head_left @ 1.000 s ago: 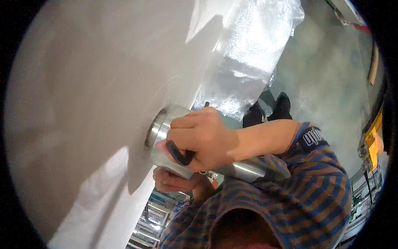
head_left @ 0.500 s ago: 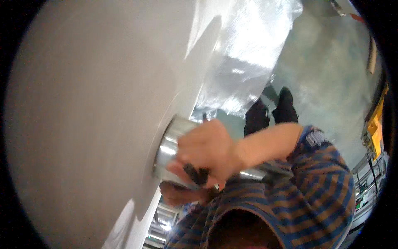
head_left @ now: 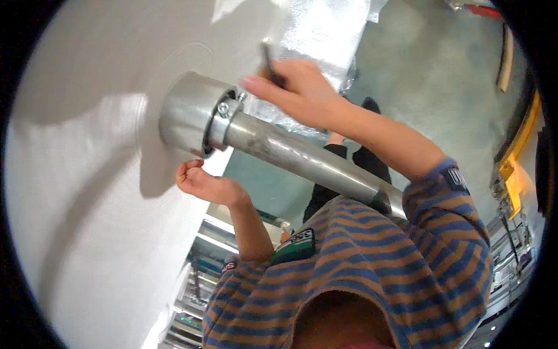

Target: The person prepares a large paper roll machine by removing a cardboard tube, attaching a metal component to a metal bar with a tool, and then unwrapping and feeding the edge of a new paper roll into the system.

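Observation:
My right hand (head_left: pixel 305 93) is closed round a slim dark tool (head_left: pixel 269 61), blurred by motion and too unclear to name more exactly. It is raised above and right of a short, wide metal cylinder (head_left: pixel 189 113) that sticks out from a large whitish surface (head_left: pixel 99 174). A long metal shaft (head_left: pixel 302 154) runs out of the cylinder toward my body, with a bolted collar (head_left: pixel 224 119) around it at the cylinder's mouth. My left hand (head_left: pixel 200 183) is just below the cylinder's lower rim, palm up and fingers curled in; what they hold, if anything, is hidden.
Shiny silvery plastic sheeting (head_left: pixel 319 35) lies at the upper middle, beside the grey-green floor (head_left: pixel 418 75). A yellow frame part (head_left: pixel 511 180) and a tan tube (head_left: pixel 505 61) are at the far right. Metal racking (head_left: pixel 197 285) shows at the lower left. The shaft's near end reaches my torso.
My hands have separated: the right has lifted up and away with the dark tool, the left is now lower left. The collar and shaft have come into clear sight as the view shifted.

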### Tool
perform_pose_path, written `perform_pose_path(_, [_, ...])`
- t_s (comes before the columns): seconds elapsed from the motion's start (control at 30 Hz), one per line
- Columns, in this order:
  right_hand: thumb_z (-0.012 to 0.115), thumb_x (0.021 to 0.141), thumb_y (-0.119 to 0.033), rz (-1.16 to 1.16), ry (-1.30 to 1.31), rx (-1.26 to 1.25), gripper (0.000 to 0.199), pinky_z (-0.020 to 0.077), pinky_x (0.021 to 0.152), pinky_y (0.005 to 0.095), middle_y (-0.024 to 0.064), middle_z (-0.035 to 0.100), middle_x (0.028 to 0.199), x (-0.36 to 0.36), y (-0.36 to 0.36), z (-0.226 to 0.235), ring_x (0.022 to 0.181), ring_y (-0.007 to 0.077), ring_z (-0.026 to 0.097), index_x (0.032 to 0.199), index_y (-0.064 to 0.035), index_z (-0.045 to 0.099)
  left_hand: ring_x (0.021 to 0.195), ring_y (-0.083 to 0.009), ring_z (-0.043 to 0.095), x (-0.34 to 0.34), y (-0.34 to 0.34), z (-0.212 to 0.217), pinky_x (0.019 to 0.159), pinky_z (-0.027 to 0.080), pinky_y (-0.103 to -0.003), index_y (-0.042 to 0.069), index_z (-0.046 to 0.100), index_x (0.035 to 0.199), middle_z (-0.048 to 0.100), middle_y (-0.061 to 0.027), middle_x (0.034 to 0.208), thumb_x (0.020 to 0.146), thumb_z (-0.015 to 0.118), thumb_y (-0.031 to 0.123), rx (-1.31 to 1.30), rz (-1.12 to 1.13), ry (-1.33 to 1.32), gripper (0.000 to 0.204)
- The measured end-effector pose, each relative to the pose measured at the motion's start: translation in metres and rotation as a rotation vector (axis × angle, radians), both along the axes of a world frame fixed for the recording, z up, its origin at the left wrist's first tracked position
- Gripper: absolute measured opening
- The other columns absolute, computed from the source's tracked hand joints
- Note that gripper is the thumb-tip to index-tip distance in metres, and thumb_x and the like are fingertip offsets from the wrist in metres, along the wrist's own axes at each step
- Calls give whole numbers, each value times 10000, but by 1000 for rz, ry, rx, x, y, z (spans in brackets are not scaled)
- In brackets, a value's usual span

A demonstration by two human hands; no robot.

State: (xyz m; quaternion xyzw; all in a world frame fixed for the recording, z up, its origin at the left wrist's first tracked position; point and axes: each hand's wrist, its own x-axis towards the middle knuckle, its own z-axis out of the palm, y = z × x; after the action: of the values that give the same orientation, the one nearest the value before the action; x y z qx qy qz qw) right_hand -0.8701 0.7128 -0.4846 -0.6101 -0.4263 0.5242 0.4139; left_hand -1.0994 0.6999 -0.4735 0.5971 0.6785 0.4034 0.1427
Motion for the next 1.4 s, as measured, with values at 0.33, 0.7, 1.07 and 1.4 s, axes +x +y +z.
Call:
perform_pose_path(0.33, [575,620,-717,469,62,-464,897,450,744,364,230,599,887,42,-218,-21,854,302,591,1025,83,577,1058,-299,490,75,-84,-5,925,402,-423,-8,277,1283,450,-180,1153,899,483,367,-861,99,-1344,575])
perform_pose_path(0.7, [545,599,-740,542,-73,-497,888,445,791,405,242,602,963,74,-281,-11,910,349,586,1025,37,599,877,-256,540,80,-75,-36,778,471,-403,-27,401,1144,514,-131,958,756,665,258,-790,177,-993,549])
perform_pose_path(1.07, [579,623,-696,274,163,-416,796,449,756,341,173,633,888,94,-330,-31,844,262,606,954,25,636,862,-286,550,79,-83,-42,800,465,-437,-19,376,1133,536,-152,957,776,577,321,-710,-60,-1310,532])
perform_pose_path(1.4, [633,654,-582,183,-26,-474,698,448,776,334,163,624,934,72,-305,-14,876,257,600,1022,10,597,838,-242,552,90,-116,-49,761,469,-379,21,471,1049,534,-111,921,787,605,316,-715,-19,-1339,416])
